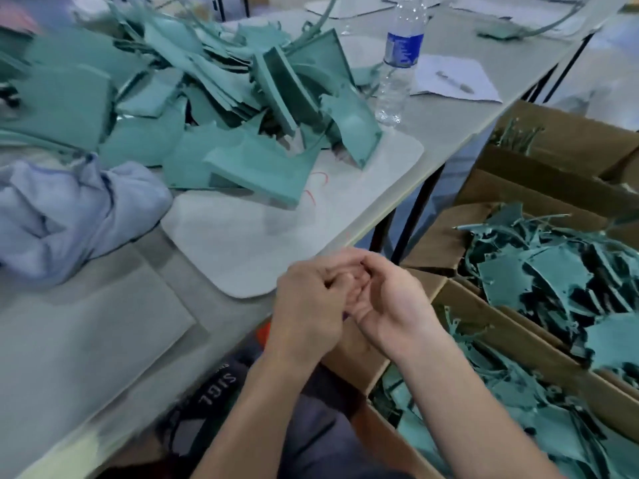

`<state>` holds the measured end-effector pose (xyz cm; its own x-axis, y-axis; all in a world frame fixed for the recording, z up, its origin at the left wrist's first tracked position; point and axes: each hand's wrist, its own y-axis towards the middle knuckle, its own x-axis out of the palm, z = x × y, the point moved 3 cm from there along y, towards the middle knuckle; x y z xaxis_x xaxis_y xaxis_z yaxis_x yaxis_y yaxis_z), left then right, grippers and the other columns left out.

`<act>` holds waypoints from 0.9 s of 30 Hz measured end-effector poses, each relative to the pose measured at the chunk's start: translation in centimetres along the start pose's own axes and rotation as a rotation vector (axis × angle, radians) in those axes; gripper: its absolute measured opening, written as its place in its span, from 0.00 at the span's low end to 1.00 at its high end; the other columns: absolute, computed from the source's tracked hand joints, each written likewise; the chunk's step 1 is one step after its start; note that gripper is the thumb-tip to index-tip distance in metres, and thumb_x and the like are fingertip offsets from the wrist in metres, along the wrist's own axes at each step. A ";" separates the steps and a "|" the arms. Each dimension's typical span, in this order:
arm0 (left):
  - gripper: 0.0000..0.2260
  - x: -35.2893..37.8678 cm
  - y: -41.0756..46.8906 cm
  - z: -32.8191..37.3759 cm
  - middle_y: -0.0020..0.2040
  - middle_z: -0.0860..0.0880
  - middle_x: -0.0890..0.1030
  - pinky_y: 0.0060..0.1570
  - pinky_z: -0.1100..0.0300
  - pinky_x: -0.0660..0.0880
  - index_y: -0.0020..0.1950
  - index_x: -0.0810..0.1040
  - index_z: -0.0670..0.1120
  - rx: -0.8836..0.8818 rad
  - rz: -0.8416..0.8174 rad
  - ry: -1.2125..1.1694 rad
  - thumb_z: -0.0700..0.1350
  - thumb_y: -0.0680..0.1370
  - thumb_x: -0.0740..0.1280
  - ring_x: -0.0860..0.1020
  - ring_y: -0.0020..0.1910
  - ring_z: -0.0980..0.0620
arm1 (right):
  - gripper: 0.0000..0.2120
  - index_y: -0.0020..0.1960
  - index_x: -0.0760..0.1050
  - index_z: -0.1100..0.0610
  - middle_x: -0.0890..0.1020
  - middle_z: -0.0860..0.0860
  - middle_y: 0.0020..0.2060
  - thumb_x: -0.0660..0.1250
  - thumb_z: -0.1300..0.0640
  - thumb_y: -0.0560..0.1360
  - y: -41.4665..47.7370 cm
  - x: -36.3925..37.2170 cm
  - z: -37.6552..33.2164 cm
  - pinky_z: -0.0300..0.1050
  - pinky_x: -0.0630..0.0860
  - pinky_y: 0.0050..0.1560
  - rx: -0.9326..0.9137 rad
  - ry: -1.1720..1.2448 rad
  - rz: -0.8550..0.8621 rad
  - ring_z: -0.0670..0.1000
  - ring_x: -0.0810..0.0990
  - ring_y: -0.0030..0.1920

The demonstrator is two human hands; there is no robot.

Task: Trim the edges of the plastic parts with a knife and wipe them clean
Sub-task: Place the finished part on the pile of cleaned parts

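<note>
Two grips meet at the counter's [446, 115] near edge, the left grip [307, 305] and right grip [390, 302] curled into each other; whether they hold anything, I cannot tell. Teal plastic parts [242, 98] lie heaped at 11 o'clock, with a blue cloth [79, 216] at 9.

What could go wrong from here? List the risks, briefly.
1. The plastic parts are heaped loosely; pulling one out could send others sliding against the water bottle, which stands right beside the heap.
2. The parts' edges look jagged, and both the left hand and right hand are bare, so a cut is possible.
</note>
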<state>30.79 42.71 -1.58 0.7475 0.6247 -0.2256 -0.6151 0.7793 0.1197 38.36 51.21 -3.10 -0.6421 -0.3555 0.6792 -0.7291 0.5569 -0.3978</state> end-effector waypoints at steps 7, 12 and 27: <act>0.07 -12.8 0.2 5.7 0.32 0.49 0.85 0.29 0.62 0.78 0.41 0.84 0.48 0.067 0.361 -0.042 0.37 0.72 0.75 0.83 0.29 0.52 | 0.14 0.47 0.82 0.64 0.84 0.62 0.41 0.58 0.66 0.81 0.7 14.4 0.4 0.42 0.79 0.34 -0.161 -0.421 -0.406 0.53 0.82 0.35; 0.10 -24.5 -2.6 4.1 0.27 0.50 0.78 0.30 0.59 0.68 0.39 0.81 0.51 -0.095 0.958 0.461 0.55 0.76 0.70 0.75 0.28 0.53 | 0.12 0.44 0.84 0.58 0.86 0.60 0.42 0.64 0.70 0.78 3.5 23.0 5.7 0.47 0.83 0.50 -0.202 -0.668 -0.503 0.54 0.84 0.42; 0.07 -43.2 -11.2 -5.2 0.49 0.51 0.82 0.54 0.56 0.69 0.52 0.85 0.55 -0.400 1.486 0.624 0.46 0.77 0.69 0.74 0.59 0.45 | 0.25 0.69 0.70 0.49 0.79 0.52 0.61 0.70 0.42 0.74 10.7 36.7 17.0 0.50 0.73 0.56 -0.669 -2.224 -0.754 0.58 0.78 0.63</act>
<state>4.08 6.71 1.77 -0.6601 0.5710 -0.4880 -0.7476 -0.5622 0.3534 3.00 31.41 7.08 0.0560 -0.1936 -0.9795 -0.9961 -0.0782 -0.0415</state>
